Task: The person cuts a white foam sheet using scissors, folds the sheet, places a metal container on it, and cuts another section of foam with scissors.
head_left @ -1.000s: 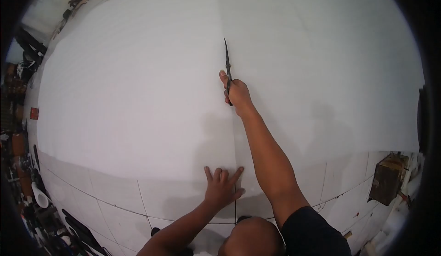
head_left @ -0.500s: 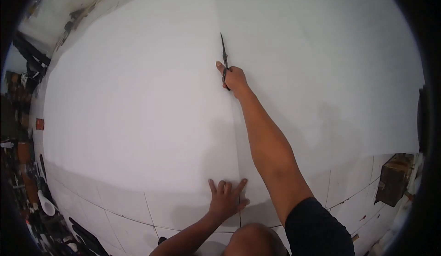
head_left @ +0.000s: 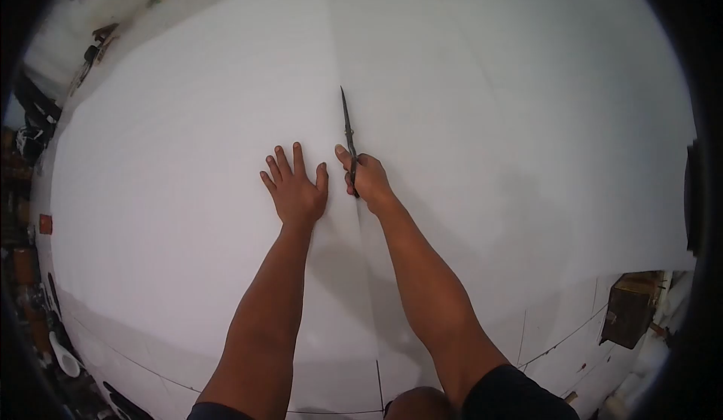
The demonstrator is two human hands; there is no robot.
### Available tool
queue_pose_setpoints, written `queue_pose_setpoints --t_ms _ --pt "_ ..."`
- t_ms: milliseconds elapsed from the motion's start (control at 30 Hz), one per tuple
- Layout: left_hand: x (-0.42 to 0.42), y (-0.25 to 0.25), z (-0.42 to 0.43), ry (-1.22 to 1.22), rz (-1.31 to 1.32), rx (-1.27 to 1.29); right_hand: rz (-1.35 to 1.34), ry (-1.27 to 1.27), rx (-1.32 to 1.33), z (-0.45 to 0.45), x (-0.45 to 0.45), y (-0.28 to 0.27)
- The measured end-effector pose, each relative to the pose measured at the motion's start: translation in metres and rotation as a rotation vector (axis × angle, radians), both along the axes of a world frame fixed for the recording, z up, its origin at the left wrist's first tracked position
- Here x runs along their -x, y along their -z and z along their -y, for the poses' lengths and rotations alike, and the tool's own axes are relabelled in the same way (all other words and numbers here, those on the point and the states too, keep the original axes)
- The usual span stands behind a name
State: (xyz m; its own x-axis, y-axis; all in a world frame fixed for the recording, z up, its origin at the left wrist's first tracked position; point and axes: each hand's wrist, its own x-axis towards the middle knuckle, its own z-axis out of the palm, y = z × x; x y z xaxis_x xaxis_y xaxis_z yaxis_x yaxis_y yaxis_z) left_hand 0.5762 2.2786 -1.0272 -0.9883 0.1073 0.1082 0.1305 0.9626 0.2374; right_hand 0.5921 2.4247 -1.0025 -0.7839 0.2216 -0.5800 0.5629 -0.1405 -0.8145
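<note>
A large white sheet [head_left: 173, 194] lies spread over the tiled floor, with a lengthwise line down its middle where the shade turns from bright to greyer. My right hand [head_left: 370, 179] grips dark metal scissors [head_left: 348, 122] by the handles, thumb out to the left. The blades point away from me along that line and look closed together. To the left of the scissors, my left hand [head_left: 297, 194] rests flat on the sheet with its fingers spread, holding nothing.
A dark brown box [head_left: 629, 311] stands on the tiles at the lower right. Mixed items, among them a white spoon-like object [head_left: 65, 356], crowd the left edge. A small orange-red block [head_left: 46, 224] sits beside the sheet. My knee [head_left: 420, 403] shows at the bottom.
My left hand has moved forward from the sheet's near edge to a spot beside the scissors. In the picture, the right hand and scissors sit lower and slightly left; the view has shifted too.
</note>
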Motion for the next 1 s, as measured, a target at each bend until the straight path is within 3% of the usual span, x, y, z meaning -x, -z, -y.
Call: queue_pose_setpoints --t_ms 367,467,533,600,733,1000 --pt "0.015 -0.013 0.002 -0.006 0.068 -0.021 -0.048 -0.026 0.139 -0.009 0.005 0.016" --pt "0.015 -0.013 0.003 -0.022 0.121 -0.005 -0.063 -0.065 0.090 0.002 0.001 0.014" --pt "0.014 -0.019 0.003 -0.030 0.216 0.004 -0.005 -0.091 -0.145 0.002 0.008 -0.008" --pt "0.007 -0.021 0.004 -0.039 0.260 0.022 -0.038 -0.077 -0.181 0.002 0.018 -0.008" --pt "0.016 -0.019 0.005 -0.025 0.289 0.049 -0.006 -0.081 -0.310 -0.007 0.079 0.001" --pt "0.018 -0.018 0.005 -0.027 0.325 0.046 -0.034 -0.046 -0.253 -0.039 0.218 0.005"
